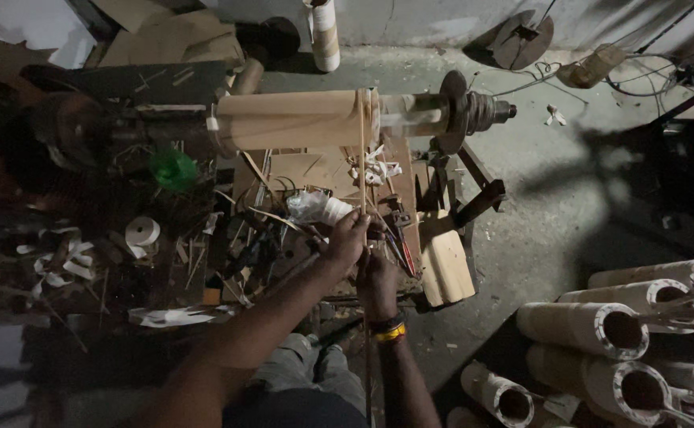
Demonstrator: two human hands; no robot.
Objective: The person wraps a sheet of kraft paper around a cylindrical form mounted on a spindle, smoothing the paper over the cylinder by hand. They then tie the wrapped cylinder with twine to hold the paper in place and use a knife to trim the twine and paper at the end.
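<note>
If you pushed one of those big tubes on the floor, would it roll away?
Probably yes: the tubes are round and lie on their sides. They look hollow, with dark open ends, so each is likely light for its size. Packed side by side, a neighbour would likely stop it quickly.

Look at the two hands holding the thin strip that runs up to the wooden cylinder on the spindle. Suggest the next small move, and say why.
Probably keep the strip taut and feed it on upward. It already runs over the wooden cylinder near its right end, and the left hand and right hand both grip its lower part, one above the other.
</note>
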